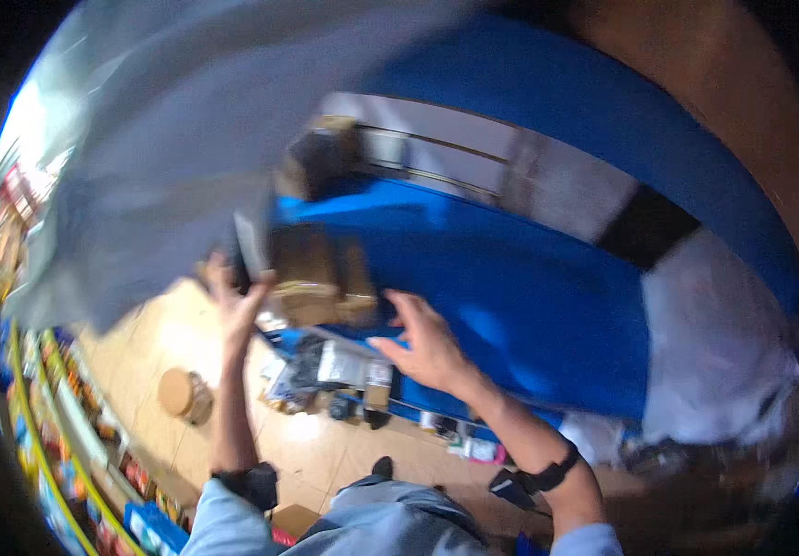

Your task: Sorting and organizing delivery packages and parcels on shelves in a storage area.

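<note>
My left hand (236, 299) is raised at the left, fingers spread around a blurred dark and white flat item (250, 250); whether it grips this cannot be told. Just right of it are brown cardboard boxes (305, 278), blurred, at the end of a blue surface (511, 299). My right hand (424, 340) is over the blue surface, right of the boxes, its fingers apart and nothing between them. A large grey cloth or sheet (163, 153) fills the upper left and hangs close to my left hand.
Shelves of colourful packets (80, 445) run along the left. A round-topped stool (177, 393) stands on the tiled floor (302, 452). Boxes and bags (344, 365) lie below the blue surface's near edge. White bags (712, 361) are at the right; a white rack (441, 142) is behind.
</note>
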{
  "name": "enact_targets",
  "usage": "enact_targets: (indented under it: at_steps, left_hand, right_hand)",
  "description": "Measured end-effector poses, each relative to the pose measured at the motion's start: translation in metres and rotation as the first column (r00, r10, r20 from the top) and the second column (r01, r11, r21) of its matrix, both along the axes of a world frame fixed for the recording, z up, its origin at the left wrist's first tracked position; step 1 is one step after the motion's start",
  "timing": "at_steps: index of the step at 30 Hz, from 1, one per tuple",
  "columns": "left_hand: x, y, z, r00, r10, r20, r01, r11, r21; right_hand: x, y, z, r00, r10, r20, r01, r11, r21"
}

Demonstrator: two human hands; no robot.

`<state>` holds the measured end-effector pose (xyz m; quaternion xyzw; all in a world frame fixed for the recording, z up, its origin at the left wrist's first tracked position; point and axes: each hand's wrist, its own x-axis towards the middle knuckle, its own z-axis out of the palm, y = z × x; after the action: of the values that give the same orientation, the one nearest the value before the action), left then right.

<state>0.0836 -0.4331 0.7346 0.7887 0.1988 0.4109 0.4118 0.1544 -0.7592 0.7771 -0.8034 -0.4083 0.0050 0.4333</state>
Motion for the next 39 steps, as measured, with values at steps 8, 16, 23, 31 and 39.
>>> enact_targets:
  at_steps: [8, 16, 23, 31, 39]
  left_hand:
    - [-0.015, -0.004, 0.014, 0.874, -0.055, -0.483, 0.096, 0.993, 0.061]
    - [-0.005, -0.014, 0.029, 0.989, -0.145, 0.023, 0.147, 0.980, -0.132]
    - [0.005, -0.017, 0.023, 0.959, -0.239, 0.153, 0.270, 0.936, -0.226]
    - [0.007, -0.082, 0.024, 0.935, -0.330, 0.129, 0.346, 0.929, -0.132]
    - [0.003, -0.111, 0.022, 0.935, -0.334, 0.117, 0.329, 0.942, 0.063]
  right_hand:
    - [0.003, 0.051, -0.009, 0.985, -0.160, 0.070, 0.169, 0.975, -0.144]
    - [-0.009, 0.058, -0.010, 0.987, -0.152, 0.056, 0.157, 0.980, -0.120]
    - [-0.005, 0.055, -0.011, 0.992, -0.082, 0.097, 0.077, 0.995, 0.056]
    - [-0.026, 0.007, 0.006, 0.874, -0.466, -0.135, 0.439, 0.878, -0.191]
    - [-0.027, -0.047, 0.003, 0.904, -0.403, -0.143, 0.399, 0.915, -0.055]
